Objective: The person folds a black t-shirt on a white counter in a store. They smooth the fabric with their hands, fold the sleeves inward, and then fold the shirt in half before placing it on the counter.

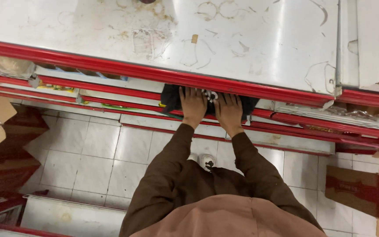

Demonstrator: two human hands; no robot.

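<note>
Red-edged shop shelves (110, 68) rise over a pale tiled floor (93, 153), and tucked on a lower shelf sits a black bag-like bundle (172, 98). The left hand (193, 105) and right hand (229, 109) lie flat on it, fingers spread, gripping nothing. It looks soft and light, best taken at both ends; its long axis runs sideways under both palms, along the shelf edge.

A black bundle (172, 98), apparently soft fabric or a bag, lay on a shelf just under the red-edged top shelf, at the centre of the frame. A small white-patterned patch showed in its middle. Both hands pressed flat on it.
</note>
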